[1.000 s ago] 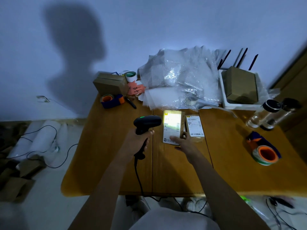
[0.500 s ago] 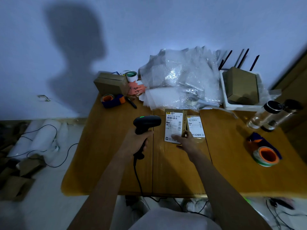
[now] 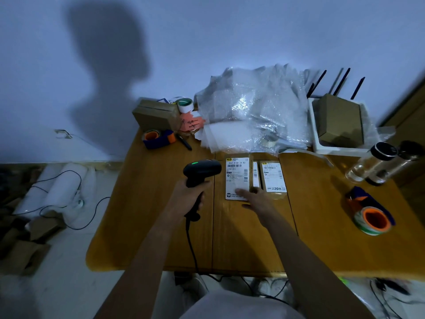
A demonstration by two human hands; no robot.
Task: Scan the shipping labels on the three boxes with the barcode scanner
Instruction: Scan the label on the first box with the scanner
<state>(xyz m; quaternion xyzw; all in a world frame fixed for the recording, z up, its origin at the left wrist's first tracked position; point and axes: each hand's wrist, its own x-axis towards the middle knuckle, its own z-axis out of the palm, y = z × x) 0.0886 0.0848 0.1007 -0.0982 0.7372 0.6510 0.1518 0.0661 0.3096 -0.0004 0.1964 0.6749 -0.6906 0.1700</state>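
My left hand (image 3: 188, 196) grips a black barcode scanner (image 3: 202, 170) with a green light on top, its head pointing right at the boxes. Two flat labelled boxes lie side by side mid-table. The left box (image 3: 238, 171) carries a white shipping label, and the right box (image 3: 273, 178) has a label reading "20". My right hand (image 3: 257, 200) rests flat with fingers spread on the near edge of the left box, touching its label. A third cardboard box (image 3: 156, 116) stands at the back left of the wooden table (image 3: 253, 245).
Bubble wrap (image 3: 253, 107) is heaped at the back. A white tray (image 3: 322, 148) holds another brown box (image 3: 340, 118). Tape dispensers sit at the back left (image 3: 158, 139) and right (image 3: 372, 217). Two clear bottles (image 3: 377, 164) lie at the right. Cables and cardboard lie on the floor at left.
The scanner's bright light on the left box's label has gone out. My right hand has stayed on the box's near edge, and the scanner has barely moved.
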